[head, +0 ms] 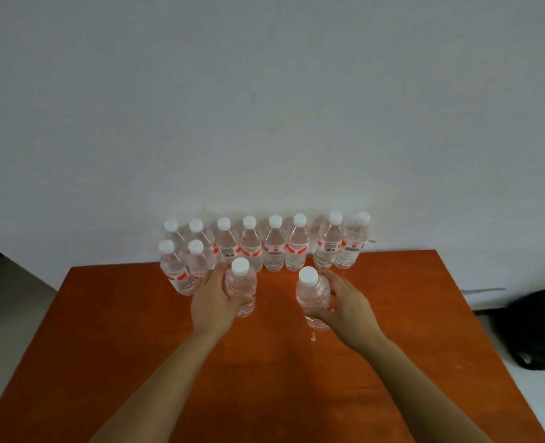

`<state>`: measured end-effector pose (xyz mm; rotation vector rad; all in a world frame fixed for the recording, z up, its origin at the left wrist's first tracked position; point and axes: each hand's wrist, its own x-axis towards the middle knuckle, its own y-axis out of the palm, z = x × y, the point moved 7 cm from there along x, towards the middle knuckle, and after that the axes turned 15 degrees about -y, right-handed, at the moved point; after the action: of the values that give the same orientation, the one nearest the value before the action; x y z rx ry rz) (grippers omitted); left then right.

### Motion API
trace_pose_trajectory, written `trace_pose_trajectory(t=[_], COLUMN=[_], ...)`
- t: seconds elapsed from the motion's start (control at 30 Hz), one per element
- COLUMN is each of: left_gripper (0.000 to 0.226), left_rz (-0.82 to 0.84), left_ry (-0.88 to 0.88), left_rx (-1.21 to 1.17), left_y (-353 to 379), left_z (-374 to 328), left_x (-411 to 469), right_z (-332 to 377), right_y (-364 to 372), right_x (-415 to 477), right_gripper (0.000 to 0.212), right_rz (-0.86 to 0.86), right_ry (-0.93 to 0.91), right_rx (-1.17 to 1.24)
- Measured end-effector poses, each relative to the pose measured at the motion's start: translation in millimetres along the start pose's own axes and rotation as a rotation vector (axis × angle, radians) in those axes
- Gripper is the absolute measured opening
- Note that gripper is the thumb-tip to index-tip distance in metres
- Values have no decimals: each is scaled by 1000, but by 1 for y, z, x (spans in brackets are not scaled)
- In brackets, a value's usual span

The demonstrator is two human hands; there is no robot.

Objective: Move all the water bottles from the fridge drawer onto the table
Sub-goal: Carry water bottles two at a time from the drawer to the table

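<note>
At table (pixel 111 346): left grip (pixel 212 298), right grip (pixel 348 303) hold bottles (pixel 311 294).

Bare forearms, left hand (pixel 212 297), right hand (pixel 349 303)

Crumpled black bag (pixel 540 330) at far right — pale wall (pixel 264 107) behind

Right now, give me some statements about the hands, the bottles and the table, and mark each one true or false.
1. The left hand grips the left bottle; the right hand grips the right bottle. True.
2. Both held bottles lie on their sides. False: both are upright.
3. The bottle caps are blue. False: they are white.
4. A row of bottles stands at the far edge of the table, by the wall. True.
5. A dark bag lies on the table. False: it lies on the floor to its right.
</note>
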<state>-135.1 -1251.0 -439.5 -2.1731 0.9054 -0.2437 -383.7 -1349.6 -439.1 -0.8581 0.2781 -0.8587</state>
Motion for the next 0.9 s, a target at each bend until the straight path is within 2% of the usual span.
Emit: trace_pose_trajectory(t=[0.23, 0.37, 0.5, 0.67, 0.83, 0.9], left_gripper=[74, 59, 68, 66, 69, 66], left_rz=[-10, -11, 13, 22, 10, 0], left_ry=[47, 29, -24, -39, -38, -17], left_rx=[153, 142, 117, 46, 71, 38], left_y=[12, 23, 33, 37, 33, 25], left_z=[-6, -1, 9, 22, 26, 19], left_x=[62, 85, 99, 106, 102, 97], right_z=[-5, -6, -6, -8, -3, 6], right_y=[48, 77, 106, 129, 137, 129], right_x=[77, 115, 141, 156, 157, 157], right_gripper=[83, 83, 78, 78, 106, 107], right_rz=[29, 43, 61, 8, 33, 54], right_ry=[95, 81, 69, 69, 105, 69], right_rx=[17, 74, 131, 211, 306, 287])
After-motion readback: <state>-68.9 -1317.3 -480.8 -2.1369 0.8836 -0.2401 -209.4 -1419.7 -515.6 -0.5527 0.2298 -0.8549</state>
